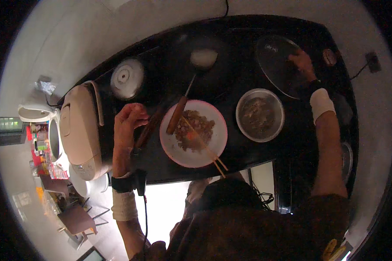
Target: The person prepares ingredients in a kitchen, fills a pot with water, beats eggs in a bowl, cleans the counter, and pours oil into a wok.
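Note:
My left hand (130,119) hovers over the dark counter, fingers curled, beside a dark wooden handle (149,129). Whether it holds anything small is unclear. My right hand (302,63) reaches over a large round dark pan or lid (276,62) at the back right; its grip is hard to see. Between the hands sits a white bowl with a pink rim (166,148) holding chopped food (196,130). A pair of chopsticks (212,153) and the wooden handle of a ladle-like utensil (177,115) lie across it. To its right is a metal bowl (238,122) containing brownish food.
A beige rice cooker (81,130) stands at the counter's left, near a round metal lid (127,78). The utensil's pale head (204,58) lies at the back. A small reddish round object (329,57) is at the far right. A cable (146,215) hangs from my left wrist.

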`<move>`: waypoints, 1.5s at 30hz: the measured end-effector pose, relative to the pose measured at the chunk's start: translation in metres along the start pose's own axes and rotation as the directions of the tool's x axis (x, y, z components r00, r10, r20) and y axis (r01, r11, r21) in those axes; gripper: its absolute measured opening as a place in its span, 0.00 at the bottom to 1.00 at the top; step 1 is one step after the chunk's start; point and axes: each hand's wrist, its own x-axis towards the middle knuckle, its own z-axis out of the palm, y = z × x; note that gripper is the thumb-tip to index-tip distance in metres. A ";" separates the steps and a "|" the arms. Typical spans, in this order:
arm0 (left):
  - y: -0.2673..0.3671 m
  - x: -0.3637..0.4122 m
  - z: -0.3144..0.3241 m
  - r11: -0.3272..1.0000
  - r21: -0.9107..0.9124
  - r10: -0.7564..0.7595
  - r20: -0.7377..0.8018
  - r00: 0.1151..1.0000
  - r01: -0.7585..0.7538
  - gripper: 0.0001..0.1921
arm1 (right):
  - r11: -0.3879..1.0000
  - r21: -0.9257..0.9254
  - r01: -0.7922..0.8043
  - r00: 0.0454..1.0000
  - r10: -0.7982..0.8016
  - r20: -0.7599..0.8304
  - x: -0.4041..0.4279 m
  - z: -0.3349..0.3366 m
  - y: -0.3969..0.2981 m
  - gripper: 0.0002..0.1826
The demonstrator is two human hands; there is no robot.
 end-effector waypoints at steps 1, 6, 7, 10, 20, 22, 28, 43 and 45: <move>-0.001 0.001 -0.003 1.000 0.006 0.015 -0.002 1.000 -0.015 0.12 | 0.998 -0.060 0.037 0.999 -0.038 -0.021 0.007 0.004 0.006 0.29; -0.010 -0.001 -0.009 0.998 0.046 -0.032 -0.060 0.998 0.035 0.11 | 0.967 -0.243 0.079 0.997 -0.076 0.021 0.054 0.043 0.060 0.32; -0.013 -0.005 -0.012 0.998 0.056 -0.028 -0.072 0.997 0.033 0.11 | 0.974 -0.219 0.056 0.990 -0.027 0.135 0.059 0.049 0.065 0.36; -0.015 -0.005 -0.012 0.997 0.062 -0.047 -0.057 0.997 0.050 0.11 | 0.923 -0.378 0.076 0.996 -0.091 -0.021 0.062 0.072 0.070 0.37; 0.004 -0.022 0.015 0.995 0.018 0.091 0.132 0.987 -0.094 0.12 | 0.957 -0.230 0.174 0.962 -0.215 -0.167 -0.031 -0.014 -0.016 0.34; 0.006 -0.033 0.019 0.982 0.006 0.185 0.210 0.960 -0.190 0.12 | 0.947 -0.223 0.231 0.963 -0.256 -0.088 -0.075 -0.025 -0.044 0.32; 0.004 -0.076 0.038 0.958 -0.085 0.281 0.457 0.844 -0.273 0.11 | 0.968 -0.145 0.205 0.978 -0.197 0.068 -0.274 -0.009 -0.104 0.27; -0.042 -0.142 0.143 0.992 -0.048 0.097 0.881 0.463 -0.117 0.10 | 0.871 -0.026 -0.490 0.858 0.487 0.160 -0.595 0.038 -0.004 0.47; -0.056 -0.144 0.162 0.995 0.007 0.035 0.901 0.432 -0.095 0.11 | 0.825 -0.027 -0.565 0.814 0.563 0.146 -0.619 0.036 0.015 0.48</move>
